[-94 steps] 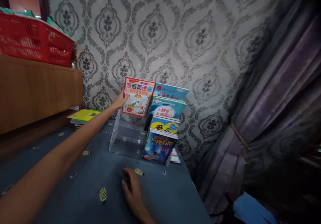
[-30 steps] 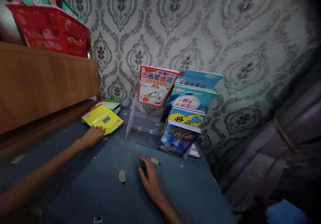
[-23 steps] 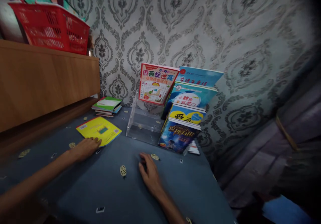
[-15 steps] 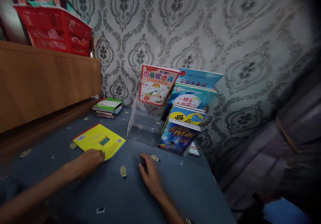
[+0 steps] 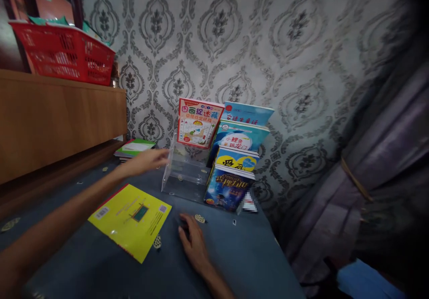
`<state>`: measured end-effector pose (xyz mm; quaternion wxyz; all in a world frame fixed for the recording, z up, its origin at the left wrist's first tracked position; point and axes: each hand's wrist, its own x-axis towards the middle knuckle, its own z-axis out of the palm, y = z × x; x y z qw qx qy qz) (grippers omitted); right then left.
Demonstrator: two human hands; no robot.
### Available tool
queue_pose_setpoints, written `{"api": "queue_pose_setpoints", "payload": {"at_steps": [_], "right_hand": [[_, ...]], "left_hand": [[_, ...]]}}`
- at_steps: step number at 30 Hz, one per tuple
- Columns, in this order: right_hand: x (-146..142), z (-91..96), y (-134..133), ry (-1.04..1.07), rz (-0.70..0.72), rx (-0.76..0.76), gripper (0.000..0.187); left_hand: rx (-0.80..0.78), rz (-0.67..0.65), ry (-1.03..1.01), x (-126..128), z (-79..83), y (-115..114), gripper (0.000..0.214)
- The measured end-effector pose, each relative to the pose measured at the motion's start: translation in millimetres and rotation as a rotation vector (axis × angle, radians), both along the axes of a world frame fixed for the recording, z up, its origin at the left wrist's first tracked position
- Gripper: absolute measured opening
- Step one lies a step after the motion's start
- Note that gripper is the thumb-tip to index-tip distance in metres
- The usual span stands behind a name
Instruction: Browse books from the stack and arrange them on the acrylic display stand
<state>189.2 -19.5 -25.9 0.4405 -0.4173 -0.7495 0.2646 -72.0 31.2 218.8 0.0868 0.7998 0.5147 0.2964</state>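
Note:
My left hand [image 5: 152, 160] reaches across the table, fingers extended and somewhat blurred, beside the left side of a clear acrylic book stand [image 5: 182, 185]. Whether its fingertips touch the stand is unclear. Below that arm lies a flat yellow book [image 5: 134, 221], back cover up. My right hand [image 5: 193, 241] rests on the table in front of the stand, fingers loosely bent, thumb apart, holding nothing. A red picture book [image 5: 197, 124] stands in the rack's upper left. To its right rise a light blue book [image 5: 250, 113], a teal book [image 5: 239, 136], a yellow-and-blue book [image 5: 234, 160] and a dark blue book [image 5: 228, 189].
Behind my left hand sits a small stack of books [image 5: 134, 147], green on top, partly hidden. A red basket [image 5: 63, 53] stands on the wooden cabinet [image 5: 60, 120] at left. Patterned wallpaper backs the table [image 5: 161, 276]; a grey curtain [image 5: 335, 200] hangs at right.
My left hand has left the yellow book and moved up and right to the stand's side. My right hand stays on the table. The view has shifted slightly.

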Motion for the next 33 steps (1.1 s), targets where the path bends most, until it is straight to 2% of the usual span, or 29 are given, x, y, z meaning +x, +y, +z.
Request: {"api": "queue_pose_setpoints", "payload": {"at_steps": [1,3,6,8,10,12,13,17,22,26,33], "right_hand": [[-0.4,-0.8,0.0,0.012,-0.005,0.012,0.038],[-0.8,-2.1,0.1,0.039,-0.014,0.037,0.037],[-0.6,-3.4,0.9,0.064,-0.021,0.064,0.036],[-0.4,-4.3,1.6,0.067,-0.013,0.064,0.036],[-0.1,-5.8,2.2,0.066,-0.003,0.052,0.038],[0.4,-8.0,2.6,0.066,-0.002,0.037,0.039],[0.6,-9.4,2.7,0.069,-0.005,0.033,0.039],[1.5,-15.6,3.9,0.077,-0.005,0.028,0.040],[1.9,-19.1,5.3,0.072,0.009,0.016,0.041],[2.5,-14.7,3.6,0.070,0.010,0.015,0.041],[1.0,-3.2,-0.7,0.055,0.005,0.033,0.038]], "left_hand": [[0.078,0.021,-0.112,-1.5,13.0,25.4,0.045],[0.110,0.074,-0.349,-0.6,31.5,72.4,0.056],[0.087,0.099,-0.568,9.5,45.0,124.7,0.072],[0.068,0.013,-0.679,18.7,48.0,146.9,0.080],[0.022,-0.135,-0.776,26.8,48.6,162.2,0.077],[-0.029,-0.242,-0.858,32.6,48.5,173.4,0.066],[-0.042,-0.256,-0.901,34.5,48.3,178.1,0.062],[-0.038,-0.212,-1.031,37.5,48.4,193.4,0.049],[-0.040,-0.184,-1.068,37.0,48.6,207.5,0.036],[-0.062,-0.183,-1.110,40.0,47.7,213.1,0.031],[-0.146,-0.269,-1.175,52.0,49.6,210.2,0.034]]}}
